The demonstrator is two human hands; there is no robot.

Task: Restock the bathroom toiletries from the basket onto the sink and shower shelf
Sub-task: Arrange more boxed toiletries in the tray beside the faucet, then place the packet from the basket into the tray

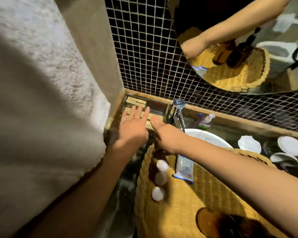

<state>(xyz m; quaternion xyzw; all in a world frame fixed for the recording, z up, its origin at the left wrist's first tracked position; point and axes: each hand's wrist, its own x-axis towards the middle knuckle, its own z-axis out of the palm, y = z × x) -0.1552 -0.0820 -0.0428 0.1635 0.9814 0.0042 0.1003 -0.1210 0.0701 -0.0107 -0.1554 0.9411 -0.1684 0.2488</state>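
The room is dim, with warm yellowish light falling from above and to the right, which leaves the tiled wall nearly black and the rough wall on the left half in shadow. Glare sits on the tap and the white lids. The wide lens bends straight lines at the edges, and the bottles near the bottom are smeared and out of focus.
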